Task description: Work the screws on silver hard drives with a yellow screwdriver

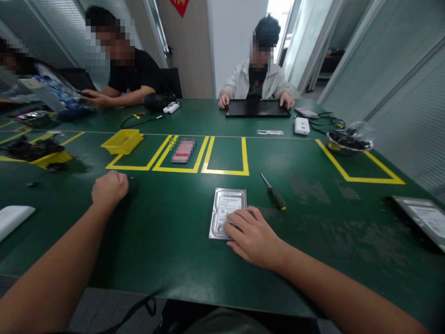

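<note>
Covering corner of hard drive [223, 209]: right hand [255, 236], grip loosely spread; left hand [109, 189] balled, palm hidden.

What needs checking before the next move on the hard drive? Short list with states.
1. Hard drive lying flat on the table: ok.
2. Right hand on the drive: ok, fingers over its near right part.
3. Left hand at the drive: not ok, it is a fist well to the left.
4. Anything inside that fist: cannot tell, closed fingers hide it.
5. Screwdriver apart from the drive, handle toward the person: ok.
6. Drive's screws all in: cannot tell, too small and partly covered.
</note>
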{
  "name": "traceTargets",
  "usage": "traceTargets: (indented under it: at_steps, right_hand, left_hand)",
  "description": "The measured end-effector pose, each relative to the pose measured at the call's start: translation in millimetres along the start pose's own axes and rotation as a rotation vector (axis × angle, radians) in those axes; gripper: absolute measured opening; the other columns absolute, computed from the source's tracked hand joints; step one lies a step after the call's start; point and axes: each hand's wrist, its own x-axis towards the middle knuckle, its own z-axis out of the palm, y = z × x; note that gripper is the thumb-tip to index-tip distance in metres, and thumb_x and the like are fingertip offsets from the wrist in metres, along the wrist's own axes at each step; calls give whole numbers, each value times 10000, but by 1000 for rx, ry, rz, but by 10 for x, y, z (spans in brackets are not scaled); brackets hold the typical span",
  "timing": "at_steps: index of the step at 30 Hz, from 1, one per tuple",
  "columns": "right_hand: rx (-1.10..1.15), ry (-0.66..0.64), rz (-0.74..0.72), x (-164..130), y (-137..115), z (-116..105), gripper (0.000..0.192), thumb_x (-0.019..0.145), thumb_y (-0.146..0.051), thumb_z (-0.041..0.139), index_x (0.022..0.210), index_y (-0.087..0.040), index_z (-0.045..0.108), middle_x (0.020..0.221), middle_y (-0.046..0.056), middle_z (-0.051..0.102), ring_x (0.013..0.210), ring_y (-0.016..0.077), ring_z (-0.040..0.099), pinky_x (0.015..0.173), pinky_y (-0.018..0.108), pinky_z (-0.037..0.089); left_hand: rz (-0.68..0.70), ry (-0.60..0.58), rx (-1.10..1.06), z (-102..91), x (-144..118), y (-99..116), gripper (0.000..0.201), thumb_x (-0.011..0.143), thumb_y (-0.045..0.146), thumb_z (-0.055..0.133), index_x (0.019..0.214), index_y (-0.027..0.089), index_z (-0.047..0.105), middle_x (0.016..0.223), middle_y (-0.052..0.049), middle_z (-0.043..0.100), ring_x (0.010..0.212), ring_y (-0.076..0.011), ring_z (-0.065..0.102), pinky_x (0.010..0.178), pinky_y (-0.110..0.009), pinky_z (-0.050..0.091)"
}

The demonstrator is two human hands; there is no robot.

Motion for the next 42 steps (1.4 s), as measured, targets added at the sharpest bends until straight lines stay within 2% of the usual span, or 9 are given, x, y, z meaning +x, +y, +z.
traceTargets:
  at_steps: [5,9,14,19,22,27,32,36,42]
  right_hand:
    - [-25,8,-5,10,0,9,336,927,-328,546,1213,-155,576,1258,122,614,1139,292,515,971,475,361]
    - [-21,10,-16,17,14,8,342,920,-330,556,1215,-159,577,1243,128,621,1139,291,517,969,465,376]
    - [-19,14,-33,25,30,28,333,930,-337,541,1205,-153,581,1234,123,624,1134,285,525,969,457,382]
    - [-22,27,-36,24,51,47,335,930,-349,542,1204,-159,584,1239,121,629,1133,283,528,972,468,374]
    - [-25,19,-25,28,75,41,330,930,-328,542,1211,-159,580,1257,118,625,1148,282,525,977,467,370]
    - [-34,21,-6,43,117,33,320,925,-310,544,1204,-158,583,1263,117,626,1158,285,530,970,467,369]
    - [-40,34,0,61,155,33,312,919,-305,553,1196,-166,592,1256,124,632,1152,286,538,956,470,370]
    - [-38,44,1,68,189,31,305,923,-301,543,1194,-168,591,1261,118,632,1157,281,536,954,469,367]
    - [-45,19,14,83,215,42,302,941,-314,515,1195,-167,584,1274,114,627,1161,282,530,963,471,357]
  left_hand:
    - [117,56,-54,-97,-86,214,461,1003,371,218,843,128,575,705,-37,446,636,-169,371,611,-274,253]
    - [254,64,-154,-195,-205,506,408,1004,409,304,836,152,573,718,-12,516,695,-155,461,625,-241,286]
    - [445,55,-504,-295,-522,942,287,905,439,521,863,172,617,735,-9,611,680,-161,545,632,-252,373]
    - [636,-54,-832,-348,-921,1354,250,885,422,564,909,179,619,806,-40,657,739,-180,601,675,-274,457]
    - [694,-109,-1030,-336,-1111,1565,202,881,373,592,929,179,616,806,-34,630,731,-168,593,670,-276,464]
    - [621,-263,-1375,-275,-1338,1882,128,843,297,645,878,176,618,749,-13,605,692,-141,582,662,-274,469]
    - [392,-399,-1615,-184,-1526,2078,118,810,280,670,862,181,633,789,-40,646,694,-142,610,635,-276,483]
    - [303,-442,-1675,-123,-1616,2099,119,806,284,686,867,190,644,790,-33,655,691,-135,617,641,-272,499]
    - [340,-444,-1623,-42,-1601,2016,168,839,322,679,926,180,655,819,-30,673,712,-131,617,665,-260,500]
